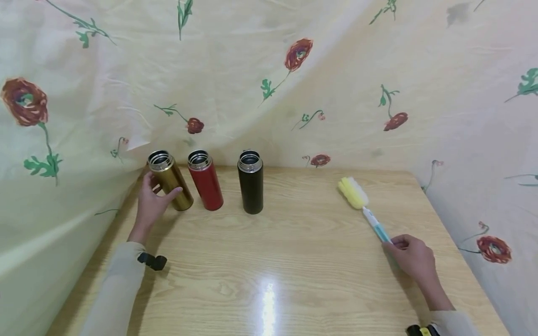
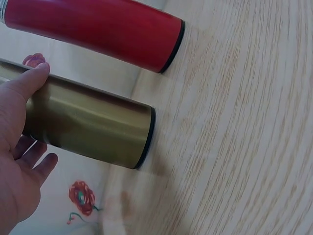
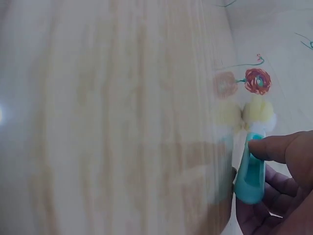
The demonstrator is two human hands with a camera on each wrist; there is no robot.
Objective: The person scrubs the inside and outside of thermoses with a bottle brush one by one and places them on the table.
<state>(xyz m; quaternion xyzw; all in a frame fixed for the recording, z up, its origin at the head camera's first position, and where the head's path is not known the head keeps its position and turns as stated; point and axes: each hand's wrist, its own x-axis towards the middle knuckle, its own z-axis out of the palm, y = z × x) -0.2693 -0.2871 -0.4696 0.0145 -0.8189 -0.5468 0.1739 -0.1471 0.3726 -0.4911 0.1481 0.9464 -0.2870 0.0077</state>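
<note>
Three flasks on wooden table (image 1: 294,261) | floral cloth (image 1: 269,84) backdrop | left hand (image 1: 151,203) grips gold flask (image 1: 170,179) | right hand (image 1: 412,256) pinches brush (image 1: 363,205)

The right wrist view is badly blurred: the pale wooden tabletop (image 3: 122,122) shows only smeared grain, and the yellow-and-white sponge head (image 3: 258,111) of the teal-handled bottle brush (image 3: 249,176) is a soft blob. The picture's edge crops the right hand (image 3: 281,191). In the left wrist view, the glossy red cylindrical flask (image 2: 93,27) and the metallic gold flask (image 2: 88,127) lose their mouths beyond the frame, and the left hand (image 2: 17,147) is cut off too.
</note>
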